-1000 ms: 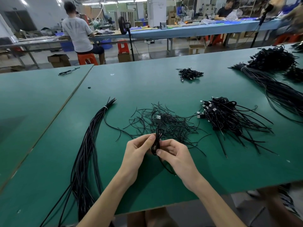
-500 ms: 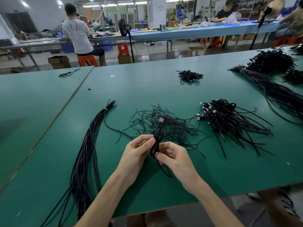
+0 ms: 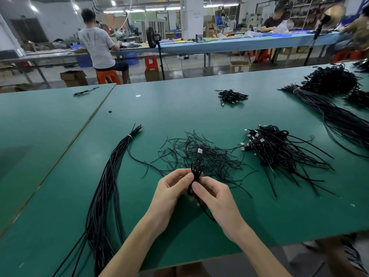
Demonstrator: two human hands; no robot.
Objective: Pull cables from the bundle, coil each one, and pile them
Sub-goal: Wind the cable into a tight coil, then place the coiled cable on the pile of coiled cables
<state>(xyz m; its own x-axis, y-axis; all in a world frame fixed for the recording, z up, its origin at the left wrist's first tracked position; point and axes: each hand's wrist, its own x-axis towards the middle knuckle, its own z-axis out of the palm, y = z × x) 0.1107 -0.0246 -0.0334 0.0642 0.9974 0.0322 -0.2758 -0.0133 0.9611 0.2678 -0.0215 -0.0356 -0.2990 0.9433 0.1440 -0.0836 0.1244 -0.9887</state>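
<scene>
Both hands hold one coiled black cable [image 3: 196,171] above the green table [image 3: 179,108]. My left hand [image 3: 171,188] pinches the coil from the left, and my right hand [image 3: 213,194] grips it from the right. The cable's USB plug [image 3: 199,152] sticks up beyond the fingers, and a loose tail hangs below my right palm. A long tied bundle of black cables [image 3: 105,188] lies at the left. A pile of coiled cables [image 3: 269,146] sits at the right.
Short black wire ties [image 3: 199,154] are scattered just beyond my hands. A small cable pile [image 3: 231,95] lies farther back, and larger bundles [image 3: 335,108] fill the right side. A seam [image 3: 83,132] divides the table at the left. People work at benches behind.
The hands and coiled cable stay in nearly the same place. The fingers shifted slightly on the coil, and the loose tail below looks shorter.
</scene>
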